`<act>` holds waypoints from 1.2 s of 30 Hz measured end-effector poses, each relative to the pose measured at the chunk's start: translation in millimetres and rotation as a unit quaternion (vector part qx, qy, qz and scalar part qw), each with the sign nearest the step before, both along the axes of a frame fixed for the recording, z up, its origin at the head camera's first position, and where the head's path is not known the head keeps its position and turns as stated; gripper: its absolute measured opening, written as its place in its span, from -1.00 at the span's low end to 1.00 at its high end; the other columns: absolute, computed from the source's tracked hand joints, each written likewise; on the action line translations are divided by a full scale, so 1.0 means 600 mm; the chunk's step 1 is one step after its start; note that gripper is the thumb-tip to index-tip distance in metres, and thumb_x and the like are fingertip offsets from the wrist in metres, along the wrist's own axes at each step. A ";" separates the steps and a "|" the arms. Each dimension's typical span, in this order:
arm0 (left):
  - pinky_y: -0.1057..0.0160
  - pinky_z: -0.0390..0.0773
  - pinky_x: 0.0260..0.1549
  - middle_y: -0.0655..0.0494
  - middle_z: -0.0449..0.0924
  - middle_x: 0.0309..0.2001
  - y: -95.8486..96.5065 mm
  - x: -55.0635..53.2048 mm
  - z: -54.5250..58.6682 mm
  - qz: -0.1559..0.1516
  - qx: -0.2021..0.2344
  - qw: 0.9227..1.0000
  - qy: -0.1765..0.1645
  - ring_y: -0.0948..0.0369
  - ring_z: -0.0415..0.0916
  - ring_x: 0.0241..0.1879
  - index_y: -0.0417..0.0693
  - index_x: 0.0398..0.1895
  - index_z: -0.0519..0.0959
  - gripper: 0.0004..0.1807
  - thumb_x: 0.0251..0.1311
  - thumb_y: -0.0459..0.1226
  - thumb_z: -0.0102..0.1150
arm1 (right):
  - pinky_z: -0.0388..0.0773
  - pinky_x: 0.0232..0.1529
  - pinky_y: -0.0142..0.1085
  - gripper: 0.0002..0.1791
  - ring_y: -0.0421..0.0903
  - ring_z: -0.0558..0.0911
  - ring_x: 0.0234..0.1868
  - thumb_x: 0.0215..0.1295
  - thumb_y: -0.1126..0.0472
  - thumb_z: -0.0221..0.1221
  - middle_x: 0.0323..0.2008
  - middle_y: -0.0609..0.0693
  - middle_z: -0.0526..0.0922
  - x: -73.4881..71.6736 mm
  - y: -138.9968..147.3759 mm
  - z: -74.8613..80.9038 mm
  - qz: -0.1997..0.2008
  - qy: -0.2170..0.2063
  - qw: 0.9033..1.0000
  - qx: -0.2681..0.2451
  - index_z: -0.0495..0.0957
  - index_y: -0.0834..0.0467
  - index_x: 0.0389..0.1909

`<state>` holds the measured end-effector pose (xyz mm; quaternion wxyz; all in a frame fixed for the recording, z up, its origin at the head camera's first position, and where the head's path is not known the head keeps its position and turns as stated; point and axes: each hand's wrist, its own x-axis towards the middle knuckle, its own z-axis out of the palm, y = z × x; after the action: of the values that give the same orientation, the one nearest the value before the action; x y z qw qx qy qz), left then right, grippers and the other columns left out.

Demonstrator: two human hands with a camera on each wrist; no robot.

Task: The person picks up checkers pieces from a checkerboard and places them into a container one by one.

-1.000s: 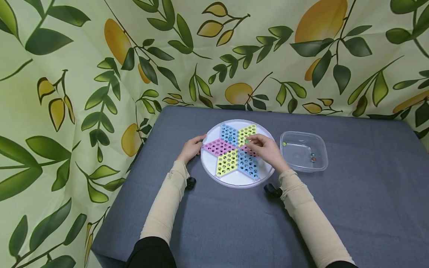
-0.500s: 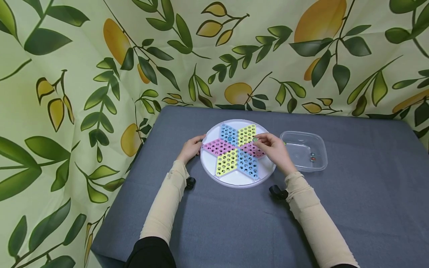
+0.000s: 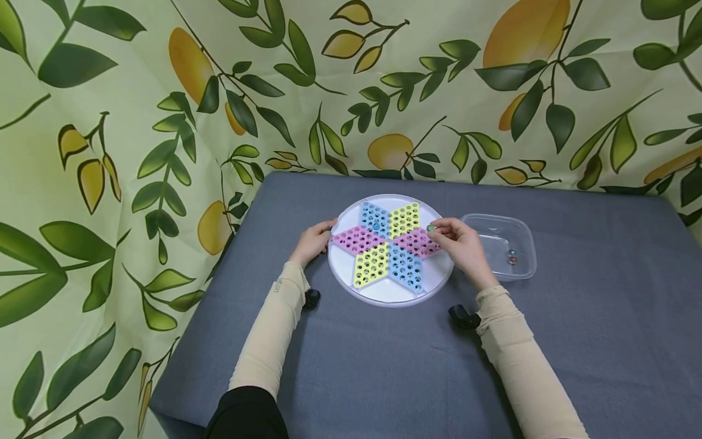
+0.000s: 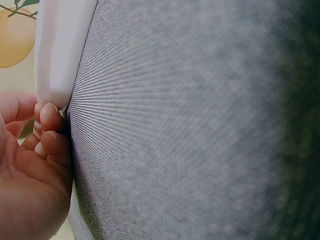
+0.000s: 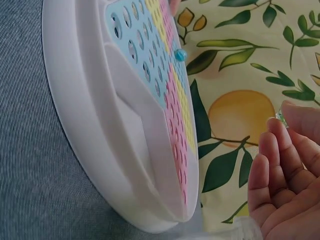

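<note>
A round white Chinese checkers board (image 3: 351, 280) with a blue, yellow and pink holed star lies on the table. My left hand (image 3: 312, 243) grips its left rim, fingertips curled against the white edge (image 4: 57, 60) in the left wrist view. Over the board's right side, my right hand (image 3: 460, 247) pinches a green marble (image 3: 431, 228) between thumb and fingertips. In the right wrist view this clear green marble (image 5: 281, 118) shows only partly, held above the board. A blue marble (image 5: 180, 55) sits in the star.
Just right of the board stands a clear plastic container (image 3: 525, 273), partly behind my right hand. A few small marbles (image 3: 512, 256) lie inside it. The table (image 3: 384, 366) has a grey cloth; a leaf-and-fruit patterned curtain (image 3: 329, 91) hangs behind and to the left.
My right hand has moved rightward with the green marble, from over the star's upper right toward the board's right edge and the container. The left hand has stayed at the rim.
</note>
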<state>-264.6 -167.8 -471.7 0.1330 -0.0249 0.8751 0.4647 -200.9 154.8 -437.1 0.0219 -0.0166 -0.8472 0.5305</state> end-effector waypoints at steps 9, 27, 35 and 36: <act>0.36 0.38 -0.47 0.04 0.48 -0.38 -0.001 -0.002 0.001 -0.002 0.006 1.000 0.002 0.28 0.34 -0.55 0.26 0.28 0.37 -0.53 0.31 -0.20 -0.16 | 0.40 -0.34 -0.56 -0.60 -0.34 0.45 -0.35 0.21 0.05 0.21 -0.40 -0.29 0.49 0.010 0.026 0.000 -0.040 0.011 0.999 -0.026 0.53 0.23 -0.04; 0.34 0.37 -0.47 0.08 0.44 -0.45 -0.001 -0.001 0.000 -0.004 0.006 1.000 0.001 0.26 0.33 -0.56 0.28 0.28 0.37 -0.54 0.31 -0.18 -0.16 | 0.35 -0.32 -0.51 -0.61 -0.38 0.44 -0.36 0.18 -0.02 0.22 -0.42 -0.35 0.48 0.016 0.085 -0.001 -0.077 -0.003 0.997 -0.004 0.53 0.16 -0.08; 0.35 0.38 -0.47 0.08 0.44 -0.45 -0.003 -0.003 -0.002 -0.004 0.005 1.000 0.000 0.27 0.34 -0.56 0.30 0.28 0.37 -0.54 0.31 -0.18 -0.16 | 0.35 -0.35 -0.47 -0.54 -0.40 0.45 -0.37 0.18 -0.03 0.21 -0.42 -0.32 0.49 0.009 0.095 -0.008 -0.074 -0.011 0.997 0.020 0.51 0.22 -0.04; 0.35 0.38 -0.47 0.08 0.44 -0.45 -0.003 -0.003 -0.002 -0.005 0.005 1.000 0.000 0.27 0.34 -0.56 0.30 0.28 0.37 -0.54 0.31 -0.18 -0.16 | 0.35 -0.36 -0.47 -0.55 -0.40 0.45 -0.37 0.18 -0.02 0.20 -0.42 -0.32 0.49 0.008 0.096 -0.008 -0.074 -0.017 0.997 0.024 0.51 0.21 -0.04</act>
<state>-266.3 -169.4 -473.0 0.1350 -0.0200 0.8729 0.4684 -196.2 212.3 -442.1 0.0473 -0.0872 -0.8562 0.5070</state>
